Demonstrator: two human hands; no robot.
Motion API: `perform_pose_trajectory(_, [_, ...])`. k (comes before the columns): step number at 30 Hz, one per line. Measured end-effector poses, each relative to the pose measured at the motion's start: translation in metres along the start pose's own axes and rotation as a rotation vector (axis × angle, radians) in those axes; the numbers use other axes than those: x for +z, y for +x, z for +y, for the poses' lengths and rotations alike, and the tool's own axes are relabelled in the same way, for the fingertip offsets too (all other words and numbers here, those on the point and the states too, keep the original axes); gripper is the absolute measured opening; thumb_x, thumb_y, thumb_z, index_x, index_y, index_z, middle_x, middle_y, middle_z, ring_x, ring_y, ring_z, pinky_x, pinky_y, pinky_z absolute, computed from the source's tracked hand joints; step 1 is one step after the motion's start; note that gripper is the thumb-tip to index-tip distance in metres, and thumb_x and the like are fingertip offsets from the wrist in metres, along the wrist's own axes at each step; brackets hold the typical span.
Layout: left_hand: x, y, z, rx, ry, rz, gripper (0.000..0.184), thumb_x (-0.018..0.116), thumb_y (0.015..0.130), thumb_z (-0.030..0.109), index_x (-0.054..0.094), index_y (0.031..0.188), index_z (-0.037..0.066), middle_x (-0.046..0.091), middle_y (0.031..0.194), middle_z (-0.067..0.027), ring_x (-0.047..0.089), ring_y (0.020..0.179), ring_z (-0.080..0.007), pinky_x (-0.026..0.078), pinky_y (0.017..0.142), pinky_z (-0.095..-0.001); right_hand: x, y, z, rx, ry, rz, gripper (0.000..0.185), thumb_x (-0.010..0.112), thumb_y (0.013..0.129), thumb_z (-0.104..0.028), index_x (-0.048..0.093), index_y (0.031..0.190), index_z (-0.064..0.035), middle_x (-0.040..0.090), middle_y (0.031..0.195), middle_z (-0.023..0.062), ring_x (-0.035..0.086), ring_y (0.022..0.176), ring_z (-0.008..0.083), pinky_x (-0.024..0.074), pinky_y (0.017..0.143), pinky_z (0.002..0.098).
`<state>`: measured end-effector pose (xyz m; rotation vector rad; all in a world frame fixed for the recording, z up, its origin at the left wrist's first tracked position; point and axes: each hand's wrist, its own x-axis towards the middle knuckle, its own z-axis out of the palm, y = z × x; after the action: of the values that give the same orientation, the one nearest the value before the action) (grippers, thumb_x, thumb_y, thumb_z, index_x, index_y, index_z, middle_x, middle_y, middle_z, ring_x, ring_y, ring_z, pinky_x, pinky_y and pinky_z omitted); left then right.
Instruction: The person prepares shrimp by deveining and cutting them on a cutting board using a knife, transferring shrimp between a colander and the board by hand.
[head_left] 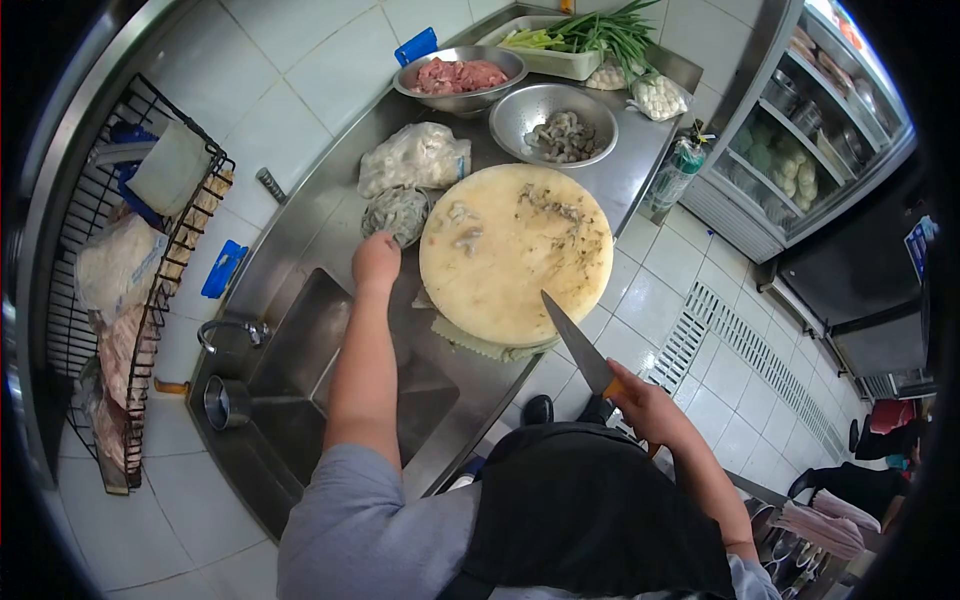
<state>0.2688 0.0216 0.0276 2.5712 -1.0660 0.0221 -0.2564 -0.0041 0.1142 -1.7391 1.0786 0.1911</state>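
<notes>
My right hand (645, 400) grips the orange handle of a kitchen knife (578, 345), whose tip lies over the near edge of a round, thick cutting board (500, 285). Grey pieces of shrimp (466, 238) lie on the board's left part, and dark scraps (555, 208) are scattered on its upper right. Left of the board, my left hand (377, 262) is curled at the near rim of a small bowl of grey shrimp (397, 214). Its fingertips are mostly hidden, so what they hold does not show. Behind the board stands a steel bowl (507, 120) with more shrimp.
A plastic bag of pale food (413, 158) sits behind the small bowl. Farther back are a bowl of raw meat (460, 78) and a tray of green onions (590, 35). A sink (290, 400) lies to the left, a wire rack (150, 290) on the wall, a glass-door fridge (800, 130) at right.
</notes>
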Motion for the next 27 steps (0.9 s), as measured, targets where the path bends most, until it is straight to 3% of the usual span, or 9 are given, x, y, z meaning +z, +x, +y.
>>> perform_pose_trajectory(4, [0.004,-0.015,0.057,0.080,-0.179,-0.058,0.017,0.068,0.087,0.020,0.075,0.097,0.008,0.074,0.099,-0.0161,0.070,0.093,-0.0388,0.055,0.081,-0.0490,0.003,0.003,0.008,-0.021,-0.003,0.007,0.060,0.060,0.104,-0.022,0.038,0.161,-0.0203,0.072,0.121,0.0230,0.071,0.112,0.0366,0.0522,0.100,0.0400])
perform_pose_trajectory(6, [0.017,-0.023,0.074,0.358,-0.305,-0.020,0.015,0.072,0.084,0.018,0.075,0.095,0.009,0.073,0.093,-0.0155,0.070,0.087,-0.0372,0.056,0.077,-0.0481,0.001,0.001,0.001,-0.013,-0.009,0.006,0.061,0.060,0.104,-0.022,0.038,0.161,-0.0206,0.071,0.121,0.0238,0.070,0.112,0.0374,0.0522,0.100,0.0404])
perform_pose_trajectory(10, [0.035,-0.024,0.082,0.473,-0.177,-0.019,0.015,0.074,0.082,0.017,0.074,0.095,0.009,0.072,0.088,-0.0147,0.070,0.084,-0.0358,0.056,0.076,-0.0461,0.003,-0.002,0.002,-0.026,-0.054,0.012,0.061,0.060,0.104,-0.021,0.038,0.161,-0.0210,0.071,0.120,0.0259,0.070,0.111,0.0406,0.0526,0.099,0.0419])
perform_pose_trajectory(12, [0.028,-0.025,0.083,0.232,-0.299,-0.288,0.015,0.072,0.082,0.012,0.074,0.097,0.007,0.072,0.093,-0.0147,0.070,0.086,-0.0342,0.056,0.078,-0.0426,0.008,-0.001,0.013,-0.074,-0.035,0.041,0.061,0.060,0.103,-0.021,0.038,0.160,-0.0210,0.071,0.119,0.0264,0.069,0.111,0.0415,0.0529,0.098,0.0425])
perform_pose_trajectory(13, [0.020,-0.029,0.088,0.243,-0.298,-0.297,0.015,0.072,0.082,0.012,0.074,0.097,0.007,0.072,0.093,-0.0147,0.070,0.086,-0.0342,0.056,0.078,-0.0426,0.011,-0.001,0.018,-0.128,-0.022,0.062,0.061,0.060,0.103,-0.021,0.038,0.160,-0.0211,0.071,0.117,0.0269,0.069,0.110,0.0424,0.0532,0.097,0.0431])
perform_pose_trajectory(15, [0.004,-0.040,0.096,0.276,-0.588,-0.561,0.017,0.072,0.083,0.003,0.071,0.099,0.003,0.070,0.096,-0.0090,0.066,0.080,-0.0164,0.054,0.077,-0.0292,0.015,0.001,0.027,-0.149,-0.032,0.078,0.061,0.059,0.103,-0.021,0.038,0.160,-0.0211,0.072,0.116,0.0268,0.070,0.109,0.0422,0.0535,0.097,0.0433])
perform_pose_trajectory(18, [-0.006,-0.074,0.117,0.507,-0.553,-0.717,0.017,0.067,0.086,-0.002,0.071,0.102,-0.001,0.069,0.093,-0.0083,0.065,0.078,-0.0148,0.054,0.076,-0.0286,0.014,0.001,0.023,-0.151,-0.018,0.083,0.060,0.059,0.104,-0.021,0.039,0.160,-0.0212,0.072,0.115,0.0262,0.070,0.108,0.0413,0.0537,0.096,0.0433])
perform_pose_trajectory(23, [0.002,-0.108,0.125,0.493,-0.510,-0.451,0.016,0.068,0.089,0.002,0.072,0.104,-0.001,0.070,0.093,-0.0118,0.068,0.080,-0.0199,0.055,0.076,-0.0321,0.008,-0.006,0.008,-0.092,0.027,0.050,0.059,0.060,0.104,-0.024,0.040,0.159,-0.0206,0.073,0.117,0.0227,0.069,0.112,0.0408,0.0528,0.097,0.0424])
perform_pose_trajectory(27, [0.005,-0.135,0.125,0.420,-0.433,-0.386,0.013,0.072,0.090,0.008,0.073,0.099,-0.001,0.070,0.093,-0.0147,0.069,0.080,-0.0264,0.055,0.074,-0.0367,0.003,-0.009,-0.007,-0.012,0.154,-0.079,0.060,0.060,0.105,-0.027,0.039,0.161,-0.0225,0.073,0.094,0.0139,0.065,0.066,0.0207,0.0567,0.069,0.0365])
